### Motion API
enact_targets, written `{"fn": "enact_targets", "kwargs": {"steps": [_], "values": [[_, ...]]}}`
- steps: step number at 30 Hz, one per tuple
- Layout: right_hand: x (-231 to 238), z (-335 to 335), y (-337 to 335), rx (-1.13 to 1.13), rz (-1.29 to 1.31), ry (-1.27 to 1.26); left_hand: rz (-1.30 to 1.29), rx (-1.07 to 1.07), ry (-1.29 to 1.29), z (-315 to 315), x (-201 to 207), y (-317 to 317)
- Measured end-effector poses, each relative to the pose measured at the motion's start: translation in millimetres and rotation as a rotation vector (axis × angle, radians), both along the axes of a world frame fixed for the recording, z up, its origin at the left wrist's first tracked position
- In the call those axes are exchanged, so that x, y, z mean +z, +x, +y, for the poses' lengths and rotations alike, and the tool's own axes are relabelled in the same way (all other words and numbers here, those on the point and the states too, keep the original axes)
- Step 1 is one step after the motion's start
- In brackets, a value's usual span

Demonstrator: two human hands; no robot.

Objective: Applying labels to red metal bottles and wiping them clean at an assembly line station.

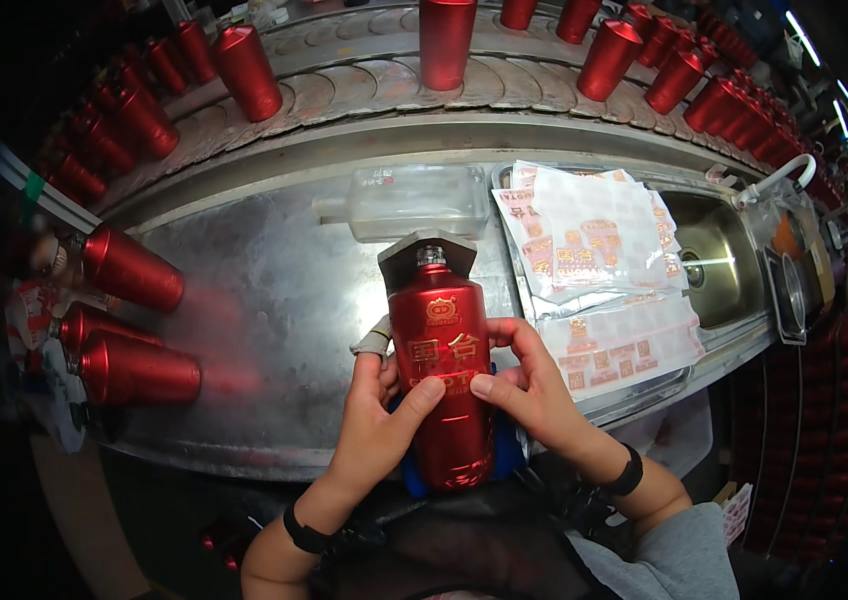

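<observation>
Between my two hands lies a glossy red bottle (441,345) with gold lettering and a clear glass neck pointing away from me. My left hand (382,400) grips its left side, thumb pressed on the front and a wrapping on one finger. From the right, my right hand (529,385) holds the other side, its thumb also on the lettering. The neck end rests at a dark angled metal holder (399,262); a blue piece (510,450) shows under the base. Just beyond lies a clear glass bottle (419,200) on its side.
Sheets of gold-printed decals (599,235) lie in a metal tray to the right, beside a sink (719,255) with a white faucet (789,175). Several red bottles (139,270) lie at the left edge of the steel table (274,290). A slatted conveyor (364,95) carries more upright ones across the back.
</observation>
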State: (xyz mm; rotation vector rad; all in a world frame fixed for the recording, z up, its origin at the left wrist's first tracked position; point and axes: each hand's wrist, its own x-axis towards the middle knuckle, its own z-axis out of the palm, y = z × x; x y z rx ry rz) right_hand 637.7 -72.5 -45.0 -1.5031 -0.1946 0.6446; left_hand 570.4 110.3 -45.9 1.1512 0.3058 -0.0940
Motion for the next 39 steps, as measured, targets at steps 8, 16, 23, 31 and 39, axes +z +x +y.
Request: {"fn": "enact_targets", "kwargs": {"steps": [8, 16, 23, 31, 39], "values": [[0, 9, -5, -0.062, -0.030, 0.011, -0.019, 0.061, 0.172, -10, 3, 3], [-1, 12, -11, -0.081, -0.034, -0.008, -0.032, 0.100, 0.150, -15, 0, -1], [8, 10, -3, -0.051, 0.075, 0.007, -0.040, 0.113, -0.044, -7, 3, -2], [8, 7, -2, -0.028, 0.057, 0.046, -0.057, 0.086, -0.003, -7, -1, -4], [11, 5, 2, -0.005, 0.055, 0.046, -0.043, 0.077, -0.044, -6, -1, -1]]}}
